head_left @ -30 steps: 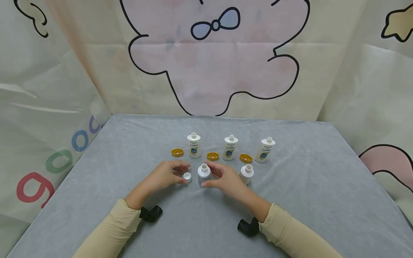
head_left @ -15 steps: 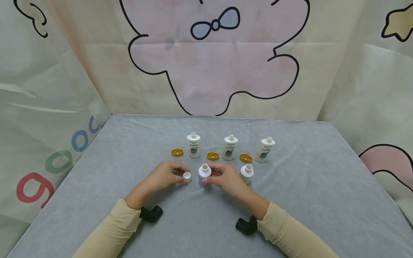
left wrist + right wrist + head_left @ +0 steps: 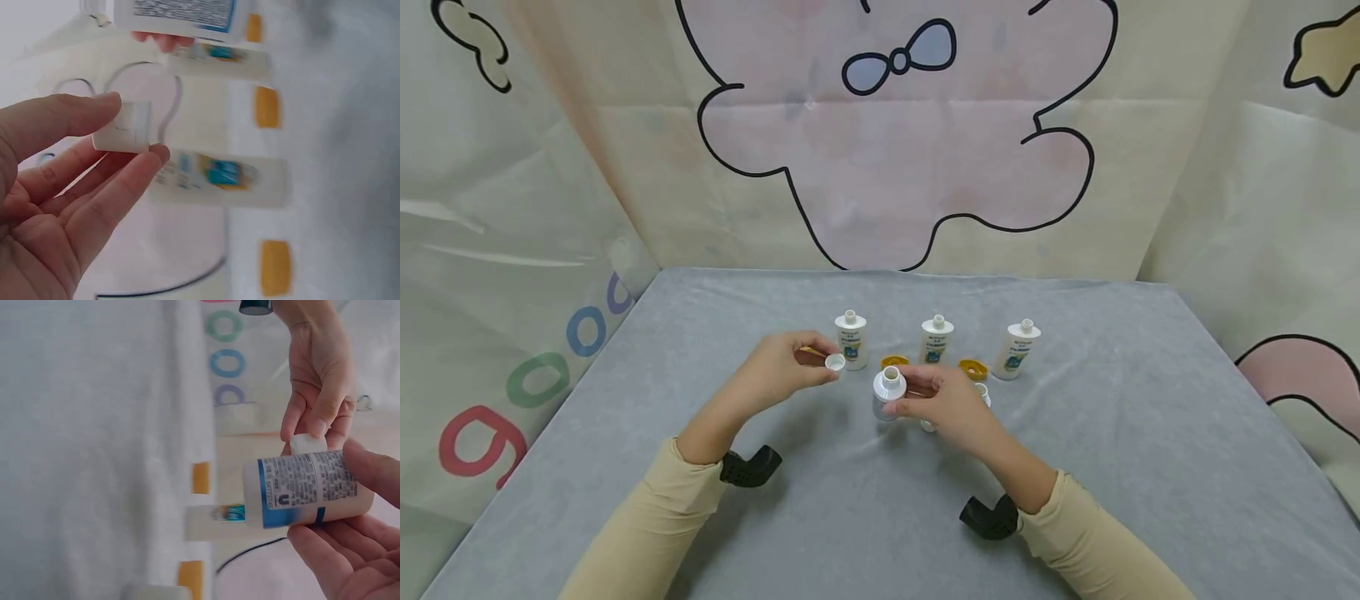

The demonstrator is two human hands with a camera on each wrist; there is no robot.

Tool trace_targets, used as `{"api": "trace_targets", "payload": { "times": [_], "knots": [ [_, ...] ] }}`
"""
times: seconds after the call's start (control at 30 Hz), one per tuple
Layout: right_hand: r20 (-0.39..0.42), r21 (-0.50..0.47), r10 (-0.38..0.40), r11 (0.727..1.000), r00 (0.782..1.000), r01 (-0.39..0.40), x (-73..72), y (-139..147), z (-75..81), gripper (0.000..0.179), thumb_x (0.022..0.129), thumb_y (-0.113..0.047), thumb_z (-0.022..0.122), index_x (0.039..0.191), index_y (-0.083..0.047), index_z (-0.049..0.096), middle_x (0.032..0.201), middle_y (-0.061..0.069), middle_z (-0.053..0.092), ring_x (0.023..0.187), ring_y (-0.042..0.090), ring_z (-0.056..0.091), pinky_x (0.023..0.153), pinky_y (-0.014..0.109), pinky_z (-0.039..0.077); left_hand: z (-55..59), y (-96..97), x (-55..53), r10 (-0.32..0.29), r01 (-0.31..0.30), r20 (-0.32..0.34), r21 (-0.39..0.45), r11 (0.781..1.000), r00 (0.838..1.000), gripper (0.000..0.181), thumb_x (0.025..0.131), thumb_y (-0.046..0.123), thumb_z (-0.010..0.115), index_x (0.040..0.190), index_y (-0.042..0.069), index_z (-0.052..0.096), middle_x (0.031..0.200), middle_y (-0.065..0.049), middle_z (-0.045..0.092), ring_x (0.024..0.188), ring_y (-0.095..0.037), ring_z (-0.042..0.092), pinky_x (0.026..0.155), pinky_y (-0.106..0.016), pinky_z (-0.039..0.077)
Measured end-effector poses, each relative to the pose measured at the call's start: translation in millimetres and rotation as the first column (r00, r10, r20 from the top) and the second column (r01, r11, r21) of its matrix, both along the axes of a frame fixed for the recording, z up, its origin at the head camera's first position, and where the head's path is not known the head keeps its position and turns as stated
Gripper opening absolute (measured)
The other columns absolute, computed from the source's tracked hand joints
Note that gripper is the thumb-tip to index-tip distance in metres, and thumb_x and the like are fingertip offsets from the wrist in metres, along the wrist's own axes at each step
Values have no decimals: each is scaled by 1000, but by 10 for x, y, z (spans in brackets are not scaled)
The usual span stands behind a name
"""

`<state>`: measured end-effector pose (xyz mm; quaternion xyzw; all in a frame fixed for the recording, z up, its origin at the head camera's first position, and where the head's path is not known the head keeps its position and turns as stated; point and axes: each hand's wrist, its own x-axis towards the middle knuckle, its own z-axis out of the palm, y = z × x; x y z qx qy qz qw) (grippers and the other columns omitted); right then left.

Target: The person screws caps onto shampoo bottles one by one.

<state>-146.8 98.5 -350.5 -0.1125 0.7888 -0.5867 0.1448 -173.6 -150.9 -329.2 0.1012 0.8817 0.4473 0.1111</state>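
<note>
My left hand (image 3: 778,372) pinches a small white screw cap (image 3: 835,362) between thumb and fingertips, its open side showing in the head view. My right hand (image 3: 951,407) grips a white bottle (image 3: 889,396) around its body, raised above the table; the bottle neck is bare. Cap and bottle are apart, with the cap to the bottle's left. In the right wrist view, the bottle's label (image 3: 306,481) shows fine print and a blue band. Another white bottle (image 3: 983,392) is mostly hidden behind my right hand, and a small white round piece (image 3: 928,426) shows beneath it.
Three uncapped white bottles stand in a back row: left (image 3: 852,343), middle (image 3: 937,332) and right (image 3: 1017,350). Orange-yellow rings lie near them, one at the middle (image 3: 894,361), one farther right (image 3: 973,369), and one partly behind my left hand. Grey cloth (image 3: 775,533) covers the table.
Both hands have lifted and moved toward the back row. The cap has risen in my left hand; the bottle has come off the table and shifted slightly right in my right hand.
</note>
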Motion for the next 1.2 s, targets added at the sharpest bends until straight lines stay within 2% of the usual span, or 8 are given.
{"api": "trace_targets", "payload": {
  "times": [0.1,0.17,0.33,0.47,0.63,0.77,1.0,1.2],
  "knots": [
    [3,-16,4,1000,1000,-4,0,28,84,50,82,-9,80,129,-1,64,122,15,71,109,21,70,87,28,59,100,49,9,-6,6,-26,17,1000,1000,24,86,17,79,108,12,72,116,-8,72,108,-21,70,83,-34,58],
    [2,-12,5,1000,1000,-5,-4,41,116,50,82,-9,81,130,-2,64,122,14,71,110,21,70,86,28,59,114,78,18,-10,11,-35,36,999,999,24,85,18,79,108,13,73,115,-7,72,106,-20,70,81,-33,58],
    [-3,-11,26,1000,1000,-26,-26,48,125,50,83,-10,80,129,-2,64,123,14,70,110,21,70,87,29,59,57,123,46,-24,30,-38,143,989,999,26,86,12,78,111,11,73,120,-7,70,110,-21,70,84,-32,59],
    [-13,-3,40,999,999,-40,-30,63,108,49,84,-10,80,129,-1,64,124,15,70,110,22,69,87,29,59,10,156,61,-69,86,-95,187,979,993,28,87,10,76,115,10,72,122,-8,68,113,-23,68,87,-32,59],
    [-28,16,45,999,999,-45,-27,87,110,49,84,-11,79,130,-2,63,126,15,68,116,26,67,89,31,59,14,207,76,-76,106,-151,203,973,986,34,87,12,77,121,11,71,123,-7,68,113,-23,66,90,-30,59],
    [-46,48,53,998,998,-51,-31,93,129,50,85,-13,79,131,-1,63,128,16,67,118,30,66,92,34,59,47,255,95,-60,86,-124,218,972,990,38,86,13,79,122,9,69,122,-9,69,111,-23,67,89,-30,59],
    [-47,70,34,997,998,-30,-16,118,157,48,85,-14,79,130,-4,64,129,15,67,119,32,66,93,37,58,89,255,139,-46,67,-89,253,965,995,29,86,13,79,114,9,71,119,-8,68,109,-23,69,85,-31,60],
    [-85,69,19,998,996,-13,13,101,167,48,87,-14,77,131,0,62,126,18,68,115,30,68,89,33,59,98,268,158,-80,116,-176,204,972,981,31,88,18,77,118,13,72,120,-4,67,107,-19,65,85,-31,57]
  ]
}}
